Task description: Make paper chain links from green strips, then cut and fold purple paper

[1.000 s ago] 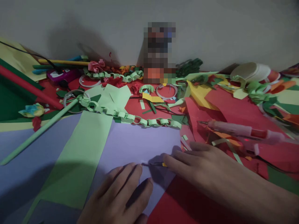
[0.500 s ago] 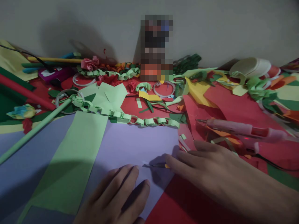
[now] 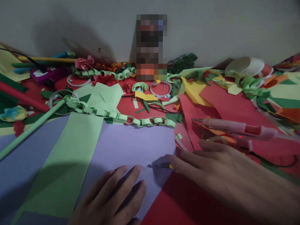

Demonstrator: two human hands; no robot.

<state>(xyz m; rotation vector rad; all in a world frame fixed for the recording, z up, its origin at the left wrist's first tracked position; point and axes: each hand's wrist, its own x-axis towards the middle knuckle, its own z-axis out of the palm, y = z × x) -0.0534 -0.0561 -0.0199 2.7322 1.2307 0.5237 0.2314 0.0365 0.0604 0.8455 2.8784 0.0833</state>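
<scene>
My right hand (image 3: 208, 170) is closed on what look like scissors (image 3: 161, 166). A narrow dark blade and a bit of yellow handle show past the fingertips; the rest is hidden in my hand. The blade points left over a sheet of lilac paper (image 3: 131, 143), with its tip at a small raised spot in the sheet. My left hand (image 3: 112, 197) lies on the same paper, left of the tip, fingers stretched out and holding nothing. A light green paper strip (image 3: 63, 162) lies across the lilac paper to the left.
A pink glue gun (image 3: 234, 126) with a lit red light lies beyond my right hand. A green paper chain (image 3: 122, 117) borders the lilac paper's far edge. A green paper stick (image 3: 32, 128), tape rolls (image 3: 160, 89), a paper cup (image 3: 243, 67) and scraps crowd the back.
The blade tip sits slightly farther right, away from my left fingers. My left hand has shifted a little left and its fingers are more spread. The whole view has drifted slightly.
</scene>
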